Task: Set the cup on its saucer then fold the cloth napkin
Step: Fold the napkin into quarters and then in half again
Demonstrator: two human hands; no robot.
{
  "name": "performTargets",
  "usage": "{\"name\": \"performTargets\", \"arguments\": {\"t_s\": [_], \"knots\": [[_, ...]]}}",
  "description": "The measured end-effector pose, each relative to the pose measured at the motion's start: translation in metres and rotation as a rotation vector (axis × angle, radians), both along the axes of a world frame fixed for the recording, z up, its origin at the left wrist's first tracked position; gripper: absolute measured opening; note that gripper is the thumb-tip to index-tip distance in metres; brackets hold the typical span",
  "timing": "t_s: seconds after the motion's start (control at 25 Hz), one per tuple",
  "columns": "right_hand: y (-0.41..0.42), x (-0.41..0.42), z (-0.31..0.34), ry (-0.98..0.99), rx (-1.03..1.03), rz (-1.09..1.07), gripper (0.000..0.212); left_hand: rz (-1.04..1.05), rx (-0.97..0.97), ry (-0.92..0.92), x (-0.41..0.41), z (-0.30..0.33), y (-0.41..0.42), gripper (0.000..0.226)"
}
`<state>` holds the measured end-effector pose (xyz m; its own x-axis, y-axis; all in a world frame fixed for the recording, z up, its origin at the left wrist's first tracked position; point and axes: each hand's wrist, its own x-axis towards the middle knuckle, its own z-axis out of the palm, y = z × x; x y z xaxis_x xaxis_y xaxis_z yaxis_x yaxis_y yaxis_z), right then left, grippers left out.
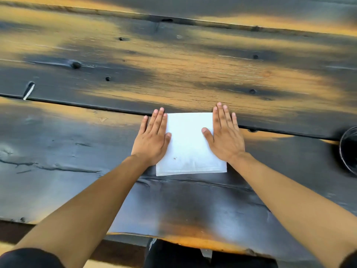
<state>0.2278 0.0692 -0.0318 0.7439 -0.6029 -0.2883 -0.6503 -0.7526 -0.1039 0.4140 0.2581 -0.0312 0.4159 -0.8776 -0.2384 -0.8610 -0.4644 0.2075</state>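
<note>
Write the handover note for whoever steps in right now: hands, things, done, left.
Left hand: flat, palm down on the napkin's left edge, gripping nothing.
Right hand: flat, palm down on its right edge, gripping nothing.
Napkin: white, a neat rectangle, lying flat on the dark wooden table in front of the person.
Dark round dish: cut off at the right edge; cup and saucer cannot be confirmed.
Done: napkin looks folded.
Left: check the cup; press the creases, or fold again.

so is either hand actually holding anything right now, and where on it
Nothing is gripped. Both hands lie flat, palms down, on the white folded napkin: left hand on its left edge, right hand on its right edge, pressing it to the table.
</note>
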Motion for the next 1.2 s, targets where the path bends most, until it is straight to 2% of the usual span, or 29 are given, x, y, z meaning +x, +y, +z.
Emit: {"name": "performTargets", "arguments": {"t_s": [0.12, 0.2, 0.32, 0.44, 0.64, 0.88, 1.0, 1.08, 1.2], "knots": [[0.013, 0.005, 0.013, -0.017, -0.008, -0.030, 0.076, 0.085, -0.202, 0.192, -0.004, 0.012, 0.009, 0.059], [0.044, 0.015, 0.019, -0.104, -0.001, 0.017, 0.073, 0.036, -0.251, 0.154, -0.017, 0.014, 0.026, 0.058], [0.103, 0.031, 0.017, -0.196, 0.071, 0.114, 0.067, -0.070, -0.139, 0.069, -0.044, 0.009, 0.046, 0.060], [0.126, 0.033, 0.003, -0.152, 0.057, 0.143, 0.064, -0.050, -0.025, -0.015, -0.052, -0.001, 0.051, 0.063], [0.108, 0.016, -0.007, -0.126, 0.016, 0.204, 0.073, -0.033, -0.009, -0.088, -0.054, -0.007, 0.050, 0.064], [0.051, -0.055, -0.007, -0.019, -0.036, 0.087, 0.076, -0.023, 0.033, -0.084, -0.054, -0.006, 0.050, 0.067], [0.047, -0.059, -0.002, 0.032, -0.013, 0.078, 0.077, -0.028, 0.031, -0.072, -0.054, -0.004, 0.049, 0.067], [0.049, -0.055, 0.005, 0.046, -0.004, 0.069, 0.079, -0.047, 0.000, -0.022, -0.050, 0.001, 0.050, 0.066], [0.057, -0.035, 0.015, -0.020, -0.019, 0.071, 0.077, -0.057, -0.167, 0.068, -0.038, 0.011, 0.043, 0.061]]}}
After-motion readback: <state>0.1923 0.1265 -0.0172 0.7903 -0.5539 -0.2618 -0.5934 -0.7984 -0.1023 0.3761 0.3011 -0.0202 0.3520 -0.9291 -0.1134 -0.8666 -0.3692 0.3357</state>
